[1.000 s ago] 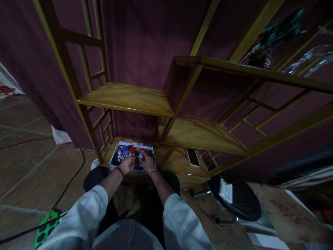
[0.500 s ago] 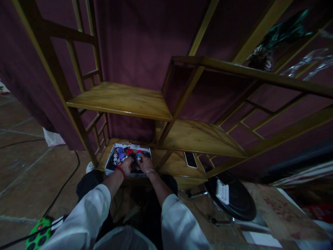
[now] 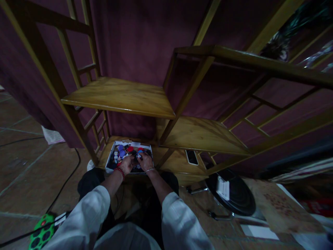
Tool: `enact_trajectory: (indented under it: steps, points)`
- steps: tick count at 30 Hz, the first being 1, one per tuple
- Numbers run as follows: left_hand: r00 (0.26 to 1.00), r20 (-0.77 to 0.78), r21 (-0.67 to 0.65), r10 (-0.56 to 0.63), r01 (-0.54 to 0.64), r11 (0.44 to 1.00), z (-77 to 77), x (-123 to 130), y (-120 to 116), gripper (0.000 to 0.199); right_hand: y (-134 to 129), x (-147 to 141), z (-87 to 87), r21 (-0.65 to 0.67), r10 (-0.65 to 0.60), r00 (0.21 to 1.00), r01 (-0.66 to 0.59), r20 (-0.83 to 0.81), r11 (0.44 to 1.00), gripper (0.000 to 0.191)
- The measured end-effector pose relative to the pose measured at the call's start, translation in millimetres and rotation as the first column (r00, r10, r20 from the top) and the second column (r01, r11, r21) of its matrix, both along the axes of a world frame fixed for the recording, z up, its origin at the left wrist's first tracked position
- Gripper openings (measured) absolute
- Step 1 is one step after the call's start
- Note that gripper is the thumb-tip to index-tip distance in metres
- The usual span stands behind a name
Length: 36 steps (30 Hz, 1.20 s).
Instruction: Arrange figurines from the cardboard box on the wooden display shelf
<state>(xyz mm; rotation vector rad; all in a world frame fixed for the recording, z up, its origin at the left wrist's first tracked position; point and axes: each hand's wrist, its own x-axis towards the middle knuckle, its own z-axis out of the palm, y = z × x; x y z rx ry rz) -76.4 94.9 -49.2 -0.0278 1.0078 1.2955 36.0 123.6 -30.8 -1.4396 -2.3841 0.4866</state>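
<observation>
A shallow white box stands on the low wooden shelf in front of me. Inside it lie several small colourful pieces, purple, red, blue and white, that look like little figures. My left hand, with a red bead bracelet at the wrist, is over the middle of the box, fingers curled and closed; what they hold is hidden. Close beside it, my right hand, wearing a thin silver bracelet, pinches a small white and blue figure near the box's right side.
A phone lies on the low shelf to the right. Wooden shelf boards rise above the box. At the right stands a black round stool with white papers on it. A green object with black spots and cables lie on the floor at left.
My view has shifted slightly. Both hands stay over the box, close together, with only small finger movements.
</observation>
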Motion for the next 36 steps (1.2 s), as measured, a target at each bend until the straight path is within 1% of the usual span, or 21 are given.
enact_trajectory:
  steps: [7, 11, 22, 28, 31, 36]
  points:
    - [0.998, -0.067, -0.019, 0.004, -0.005, 1.000, 4.7, 1.6, -2.8, 0.018, -2.8, 1.0, 5.6, -0.017, 0.019, 1.000, -0.019, -0.001, 1.000, 0.025]
    - [0.997, -0.075, -0.026, 0.004, -0.006, 1.000, 4.0, 1.7, -2.6, 0.018, -1.3, 0.4, 4.1, -0.030, 0.025, 1.000, -0.025, 0.008, 0.999, 0.025]
    - [0.996, -0.085, -0.022, 0.005, -0.006, 1.000, 1.2, 2.3, -0.7, 0.018, -0.4, -0.4, 2.7, -0.003, 0.055, 0.998, -0.055, 0.014, 0.998, 0.026]
    - [0.995, -0.103, -0.012, 0.012, -0.013, 1.000, 0.7, 3.4, -0.7, 0.017, 1.7, 0.2, 1.9, -0.004, 0.099, 0.995, -0.099, 0.014, 0.995, 0.027]
    - [0.993, -0.115, -0.013, 0.007, -0.009, 1.000, 2.4, 4.4, -0.2, 0.017, 2.6, 0.6, 1.2, -0.018, 0.098, 0.995, -0.098, 0.001, 0.995, 0.026]
    - [0.992, -0.126, -0.004, 0.004, -0.005, 1.000, 5.7, 5.4, -0.1, 0.018, 3.4, 0.0, -2.0, -0.027, 0.057, 0.998, -0.057, 0.000, 0.998, 0.025]
